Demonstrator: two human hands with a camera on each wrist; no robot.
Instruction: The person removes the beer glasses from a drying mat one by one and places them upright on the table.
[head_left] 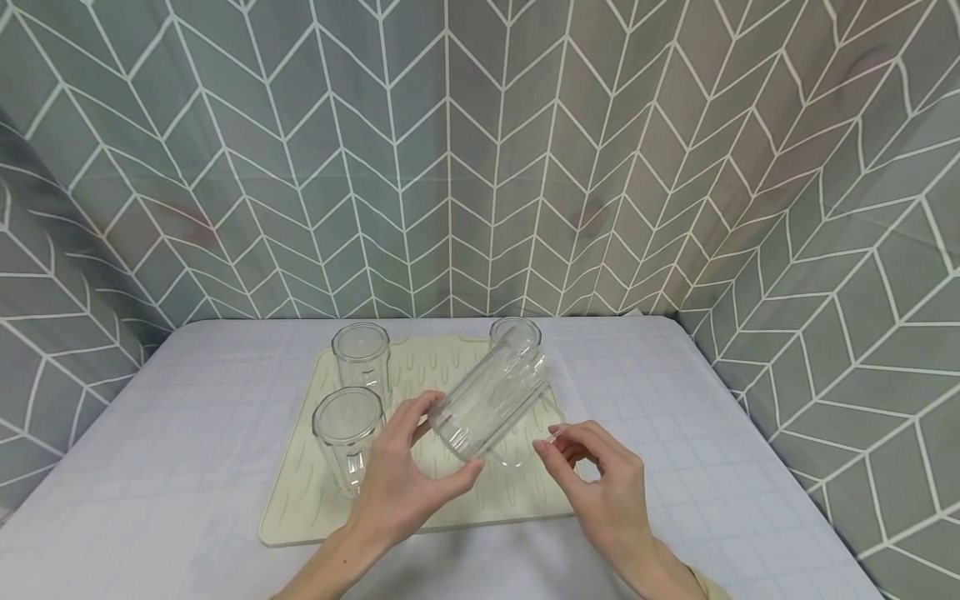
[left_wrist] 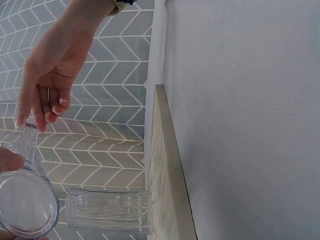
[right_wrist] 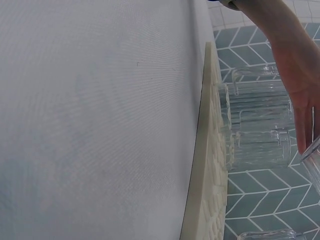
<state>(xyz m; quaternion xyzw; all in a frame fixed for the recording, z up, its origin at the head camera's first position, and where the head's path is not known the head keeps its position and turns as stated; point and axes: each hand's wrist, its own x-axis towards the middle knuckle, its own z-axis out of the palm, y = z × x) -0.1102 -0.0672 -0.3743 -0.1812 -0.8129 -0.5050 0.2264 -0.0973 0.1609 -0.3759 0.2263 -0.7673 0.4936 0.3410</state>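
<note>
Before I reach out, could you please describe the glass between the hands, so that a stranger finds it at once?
On the white table lies a cream, ridged mat. Above it, the left hand and right hand hold a clear, handled glass. Its three neighbours stand on the mat; this one alone is tilted in the air.

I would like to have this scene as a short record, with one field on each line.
Held item: clear mug, tilted, raised above the mat
Left hand: grips the mug's near end, thumb and fingers on opposite sides
Right hand: pinches the mug's handle
Standing on mat: front-left cup, back-left cup, back-right cup, all clear
Surface: white tablecloth
Backdrop: grey curtain, white chevron lines
Material of cups: glass or plastic, cannot tell
</note>
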